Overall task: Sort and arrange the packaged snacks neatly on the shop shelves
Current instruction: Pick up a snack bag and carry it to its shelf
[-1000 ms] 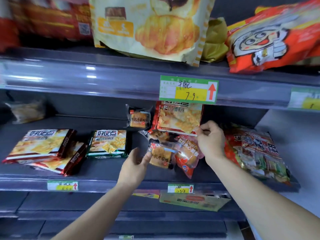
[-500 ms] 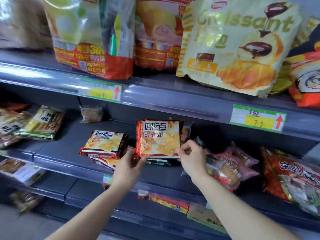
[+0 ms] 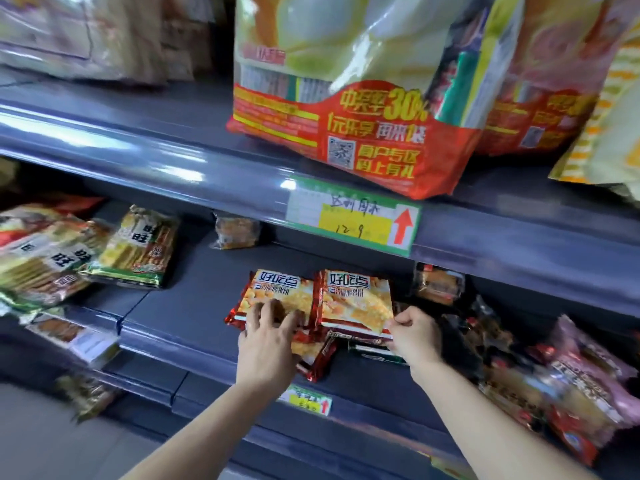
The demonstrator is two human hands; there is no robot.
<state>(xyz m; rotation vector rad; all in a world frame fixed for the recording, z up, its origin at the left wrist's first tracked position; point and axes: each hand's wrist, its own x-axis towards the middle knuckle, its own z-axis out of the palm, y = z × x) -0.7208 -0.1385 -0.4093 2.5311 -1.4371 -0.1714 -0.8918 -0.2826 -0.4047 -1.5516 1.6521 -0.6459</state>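
Now squaring up: left hand (image 3: 266, 344) w/ flat fingers (image 3: 255, 315) steadies left pack (image 3: 277, 292); right hand (image 3: 414, 336) pinches right pack (image 3: 356, 299) by its corner. Next: nudge edges flush.

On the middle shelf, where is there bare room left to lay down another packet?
The bare dark grey shelf board between the green-edged cracker packs and the two red-edged biscuit packs is free. Right of the right hand, which pinches one red pack, clear and pink packets pile up closely.
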